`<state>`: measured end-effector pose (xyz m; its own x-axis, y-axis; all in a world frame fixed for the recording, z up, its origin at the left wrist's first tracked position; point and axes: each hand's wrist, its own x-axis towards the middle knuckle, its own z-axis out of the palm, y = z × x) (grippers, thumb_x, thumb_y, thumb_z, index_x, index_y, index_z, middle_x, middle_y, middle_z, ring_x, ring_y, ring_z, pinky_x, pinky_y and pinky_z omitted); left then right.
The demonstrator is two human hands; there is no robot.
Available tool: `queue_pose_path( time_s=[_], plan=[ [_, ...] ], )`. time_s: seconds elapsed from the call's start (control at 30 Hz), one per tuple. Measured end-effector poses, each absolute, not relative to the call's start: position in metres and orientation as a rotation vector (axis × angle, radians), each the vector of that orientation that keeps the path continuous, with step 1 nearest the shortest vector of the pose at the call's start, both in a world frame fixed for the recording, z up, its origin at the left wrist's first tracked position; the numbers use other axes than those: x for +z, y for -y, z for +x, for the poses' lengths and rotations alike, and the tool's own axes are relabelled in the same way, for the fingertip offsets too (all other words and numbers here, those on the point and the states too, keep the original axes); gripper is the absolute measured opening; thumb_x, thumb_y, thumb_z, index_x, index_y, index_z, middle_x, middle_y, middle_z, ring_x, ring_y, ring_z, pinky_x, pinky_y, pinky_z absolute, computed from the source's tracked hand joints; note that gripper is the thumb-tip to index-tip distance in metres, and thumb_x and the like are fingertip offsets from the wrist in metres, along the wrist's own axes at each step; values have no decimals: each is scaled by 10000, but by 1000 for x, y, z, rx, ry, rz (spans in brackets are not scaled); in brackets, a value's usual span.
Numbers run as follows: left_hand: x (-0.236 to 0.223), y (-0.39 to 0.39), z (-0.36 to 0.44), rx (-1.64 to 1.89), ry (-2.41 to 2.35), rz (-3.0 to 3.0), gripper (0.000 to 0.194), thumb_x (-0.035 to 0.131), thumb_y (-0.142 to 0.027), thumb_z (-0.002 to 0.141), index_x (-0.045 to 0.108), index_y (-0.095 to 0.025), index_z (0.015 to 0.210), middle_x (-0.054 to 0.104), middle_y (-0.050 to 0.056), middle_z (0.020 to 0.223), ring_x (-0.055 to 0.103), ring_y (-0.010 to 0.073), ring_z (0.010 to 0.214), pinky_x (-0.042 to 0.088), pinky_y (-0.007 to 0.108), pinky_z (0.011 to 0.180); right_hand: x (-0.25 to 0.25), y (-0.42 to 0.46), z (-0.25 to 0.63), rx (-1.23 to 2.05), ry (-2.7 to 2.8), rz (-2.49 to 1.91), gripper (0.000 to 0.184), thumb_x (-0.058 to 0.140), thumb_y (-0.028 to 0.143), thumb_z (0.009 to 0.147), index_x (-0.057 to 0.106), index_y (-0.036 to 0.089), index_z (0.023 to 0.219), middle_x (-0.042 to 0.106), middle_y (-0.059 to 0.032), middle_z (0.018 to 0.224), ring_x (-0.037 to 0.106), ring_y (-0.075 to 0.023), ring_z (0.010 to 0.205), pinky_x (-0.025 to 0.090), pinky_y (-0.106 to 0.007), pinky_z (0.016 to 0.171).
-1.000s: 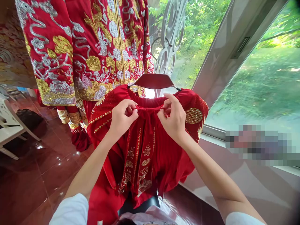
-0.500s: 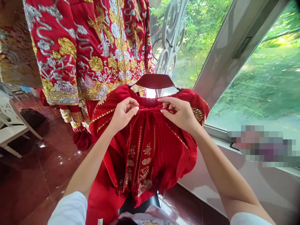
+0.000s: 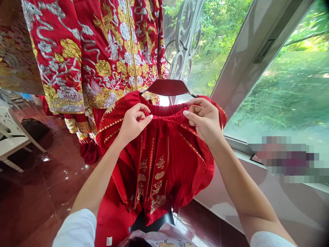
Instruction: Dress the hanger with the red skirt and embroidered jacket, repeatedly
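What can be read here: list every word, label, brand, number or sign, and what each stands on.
No text can be read.
White tag on the red cloth: too small to read.
Print at the bottom edge: cut off, no readable words.
Patch by the window: pixelated, unreadable.
Red garment and jacket: decoration only, no legible writing.

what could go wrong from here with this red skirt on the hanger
The left hand and right hand both pinch the gathered waistband; a hard pull might slip it off the hanger or stretch the gathers.

The gold-beaded trim runs just below the right hand, so a bead could snag.

The embroidered jacket hangs close behind, and its raised embroidery may catch the skirt if the two rub.
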<state>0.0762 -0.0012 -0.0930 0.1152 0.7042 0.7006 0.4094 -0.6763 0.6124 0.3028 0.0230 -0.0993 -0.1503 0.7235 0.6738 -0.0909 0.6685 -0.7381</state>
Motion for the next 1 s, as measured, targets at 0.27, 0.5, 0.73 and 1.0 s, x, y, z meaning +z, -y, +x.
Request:
queue_pose_path(
  time_s=[0.27,0.5,0.73,1.0],
  plan=[
    [-95,1,66,1537,-1094,2129,120,599,-247,798,491,-206,767,390,-98,454,275,70,413,260,236,473,-103,-36,321,827,1588,-583,260,720,258,706,525,202,869,375,85,521,281,-56,424,187,-205,397],
    [-91,16,73,1622,-1414,2660,166,598,-250,822,650,-216,976,648,56,1019,573,213,942,470,354,833,-123,-20,299,-102,1613,-766,281,606,240,818,576,220,1097,640,-26,826,573,-185,755,451,-339,680],
    [-85,4,87,1145,-1565,3053,235,490,-267,912,664,-211,1059,653,75,1184,557,242,1067,233,513,1103,-167,-7,245,-734,1692,-842,483,567,303,893,465,193,1352,703,-53,842,547,-212,739,374,-359,710],
    [-87,3,88,1122,-1601,3020,262,409,-216,933,669,-196,912,699,52,911,569,218,922,241,486,1073,-164,-16,231,-595,1703,-921,494,426,319,961,393,156,1426,691,-88,843,516,-218,683,364,-357,635]
  ],
)
